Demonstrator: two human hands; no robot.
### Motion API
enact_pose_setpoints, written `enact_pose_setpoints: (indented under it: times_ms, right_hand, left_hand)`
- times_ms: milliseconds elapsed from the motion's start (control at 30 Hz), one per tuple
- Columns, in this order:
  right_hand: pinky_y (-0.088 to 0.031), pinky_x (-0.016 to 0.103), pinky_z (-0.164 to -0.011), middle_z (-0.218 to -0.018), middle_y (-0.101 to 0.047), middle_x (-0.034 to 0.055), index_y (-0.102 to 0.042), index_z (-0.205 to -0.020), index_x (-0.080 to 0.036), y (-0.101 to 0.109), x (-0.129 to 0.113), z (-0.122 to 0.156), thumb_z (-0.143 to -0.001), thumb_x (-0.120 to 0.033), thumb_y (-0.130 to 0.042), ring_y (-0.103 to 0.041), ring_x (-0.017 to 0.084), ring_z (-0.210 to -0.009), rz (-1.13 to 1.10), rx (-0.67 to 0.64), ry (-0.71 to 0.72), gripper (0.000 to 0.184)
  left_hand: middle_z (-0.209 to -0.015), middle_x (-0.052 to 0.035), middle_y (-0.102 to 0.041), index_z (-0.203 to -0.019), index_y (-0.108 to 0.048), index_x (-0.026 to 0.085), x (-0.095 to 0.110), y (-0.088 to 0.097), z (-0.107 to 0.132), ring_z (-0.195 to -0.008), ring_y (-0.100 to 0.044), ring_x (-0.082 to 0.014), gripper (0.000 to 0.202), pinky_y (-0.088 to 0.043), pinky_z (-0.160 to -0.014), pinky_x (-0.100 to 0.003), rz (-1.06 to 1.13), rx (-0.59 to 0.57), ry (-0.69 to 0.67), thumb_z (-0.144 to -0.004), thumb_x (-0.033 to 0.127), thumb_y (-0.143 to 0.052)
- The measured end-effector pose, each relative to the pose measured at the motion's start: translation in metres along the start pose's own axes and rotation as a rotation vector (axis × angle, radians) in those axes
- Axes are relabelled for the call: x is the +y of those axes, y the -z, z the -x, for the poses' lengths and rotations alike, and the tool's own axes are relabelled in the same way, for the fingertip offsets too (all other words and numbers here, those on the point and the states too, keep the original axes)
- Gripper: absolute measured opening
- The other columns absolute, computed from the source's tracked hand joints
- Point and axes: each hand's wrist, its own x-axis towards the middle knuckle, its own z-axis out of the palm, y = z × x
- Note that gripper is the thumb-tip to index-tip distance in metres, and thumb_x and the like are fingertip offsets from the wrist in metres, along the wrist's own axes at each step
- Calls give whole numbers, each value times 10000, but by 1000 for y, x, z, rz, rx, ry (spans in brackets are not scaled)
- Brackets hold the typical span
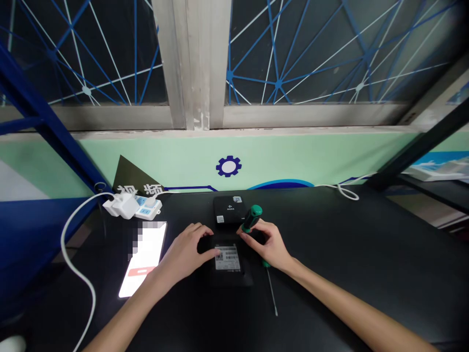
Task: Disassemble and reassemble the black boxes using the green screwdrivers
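Note:
A flat black device [229, 278] with a white printed label [229, 259] lies on the black table. My left hand [192, 249] holds it from the left, thumb on the label's edge and fingers curled by the far left corner. In my right hand [269, 244] a screwdriver [252, 218] with a green and black handle stands nearly upright near the device's far right corner; its tip is hidden. A second screwdriver [271, 291] lies to the right of the device, its green handle partly under my right hand and its shaft pointing toward me.
Behind the device sits a black box [229, 208] with small stickers. A lit phone [144, 256] lies left of my left hand. Further back are a power strip [148, 208] with plugs and a white cable [78, 269]. Another white cable [348, 193] lies by the wall.

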Motion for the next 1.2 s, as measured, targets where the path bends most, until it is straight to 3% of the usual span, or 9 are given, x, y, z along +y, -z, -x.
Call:
enact_pose_setpoints:
  times_ms: [700,933,1200]
  right_hand:
    - [-522,409,-780,-865,-767,70,-777,-891,-237,0,-6,0,-926,-312,-642,-668,248,-826,18,-63,45,158]
    - [-549,375,-740,-832,-764,75,-745,-835,-213,-1,-9,-1,-896,-359,-672,-691,242,-780,1,-23,-51,174]
    - [-539,378,-759,-802,-755,70,-745,-799,-224,-2,-17,-1,-902,-385,-663,-685,248,-803,-10,-31,-26,208]
  left_hand:
    - [-1105,-47,-646,-1131,-632,253,-2,2,5,-1022,-615,-248,342,-502,-868,-367,-30,0,-13,-899,504,-621]
    - [-1092,-43,-655,-1113,-648,262,-3,4,5,-1019,-623,-252,355,-512,-848,-358,-17,2,3,-887,533,-617]
    - [-1075,-52,-661,-1110,-662,249,-8,3,2,-1002,-624,-250,376,-507,-859,-368,-16,8,-24,-875,541,-638]
